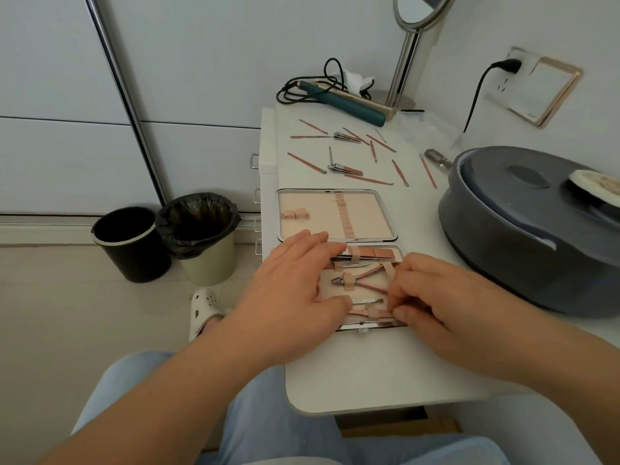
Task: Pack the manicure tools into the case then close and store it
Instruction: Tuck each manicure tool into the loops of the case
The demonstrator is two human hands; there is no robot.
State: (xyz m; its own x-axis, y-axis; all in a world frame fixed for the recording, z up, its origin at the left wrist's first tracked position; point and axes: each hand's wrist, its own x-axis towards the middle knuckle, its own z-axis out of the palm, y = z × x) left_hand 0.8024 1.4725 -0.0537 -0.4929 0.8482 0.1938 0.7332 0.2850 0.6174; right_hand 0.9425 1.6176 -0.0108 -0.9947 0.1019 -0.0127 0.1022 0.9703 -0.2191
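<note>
Case [335,214] lies open flat at the near end of the table [369,374], far half up top with its elastic loops bare, near half under both hands. Left hand [295,293] rests on the near half's left side, fingers straight and spread, thumb pressing by the lower edge, holding the case steady. Right hand [432,297] has its fingers curled in a pinch at the right end of a thin tool [367,310] lying along the bottom row; it looks to be feeding that tool under a loop, though the fingertips hide the exact contact. Nippers [359,280] already sit strapped in the middle of the near half, and another tool lies in the row above them

Packing is early, by my reading: most loose tools [349,156], two clippers [345,169] among them, lie scattered farther back on the table, well apart from the case. A hair straightener [349,100] and mirror stand [402,62] sit beyond them, a grey round appliance [523,223] to the right

Next move calls for seating the thin tool fully under its strap, then reaching past the case for another loose piece while the left hand keeps the case from sliding
</note>
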